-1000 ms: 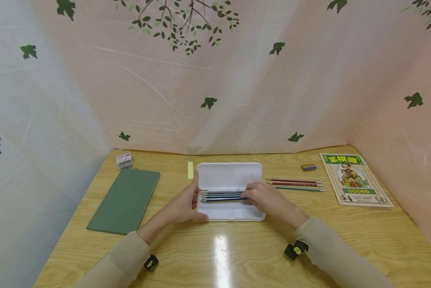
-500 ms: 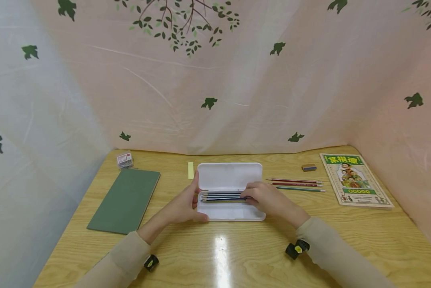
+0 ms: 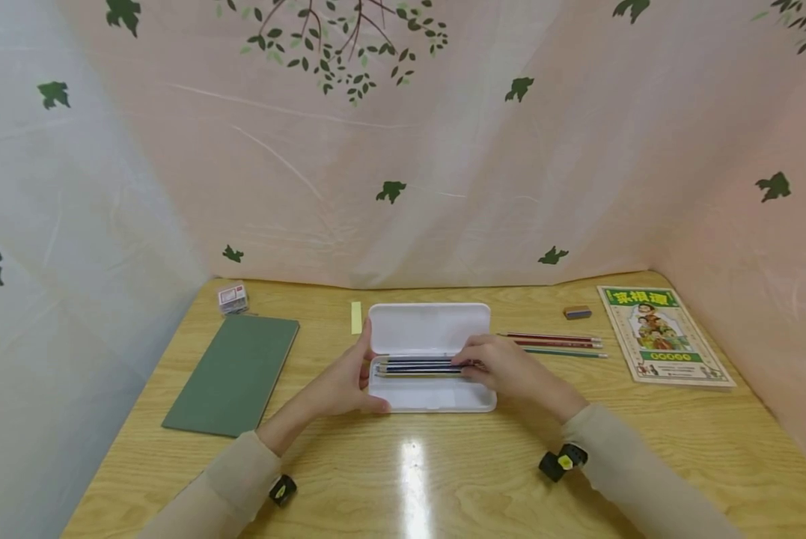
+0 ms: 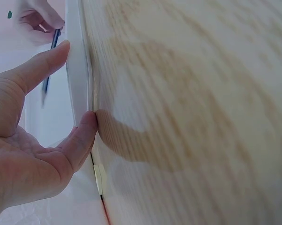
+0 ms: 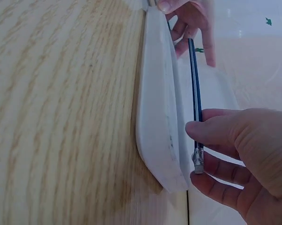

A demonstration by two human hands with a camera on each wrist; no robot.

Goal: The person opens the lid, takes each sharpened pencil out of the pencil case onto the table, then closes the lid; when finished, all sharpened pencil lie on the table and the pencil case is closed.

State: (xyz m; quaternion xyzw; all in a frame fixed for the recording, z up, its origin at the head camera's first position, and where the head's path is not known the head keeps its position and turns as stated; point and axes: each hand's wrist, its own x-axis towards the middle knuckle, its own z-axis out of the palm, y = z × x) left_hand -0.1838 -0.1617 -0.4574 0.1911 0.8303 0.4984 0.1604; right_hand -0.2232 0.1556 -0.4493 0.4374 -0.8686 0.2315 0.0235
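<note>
A white pencil case [image 3: 429, 398] lies open on the wooden table, its lid [image 3: 429, 328] folded back. My left hand [image 3: 342, 385] holds the case's left end, with the thumb at the near corner and the fingers along the side. Over the case's tray, my right hand [image 3: 510, 370] pinches dark blue striped pencils [image 3: 419, 367] near their right ends. In the right wrist view, one dark pencil [image 5: 196, 89] with a metal-capped eraser end shows between thumb and fingers. The other pencils are hidden there. Both hands also appear in the left wrist view, with a dark pencil [image 4: 51, 63] raised above the rim.
Two red pencils [image 3: 557, 341] and a green pencil [image 3: 564, 352] lie right of the case. Beyond are an eraser [image 3: 577, 313] and an illustrated booklet [image 3: 665, 337]. To the left are a green notebook [image 3: 234, 374], a small box [image 3: 233, 299] and a yellow strip [image 3: 356, 318].
My right hand has shifted slightly to the right, and the pencils in it have moved a little the same way. The left hand and the case have stayed in place.
</note>
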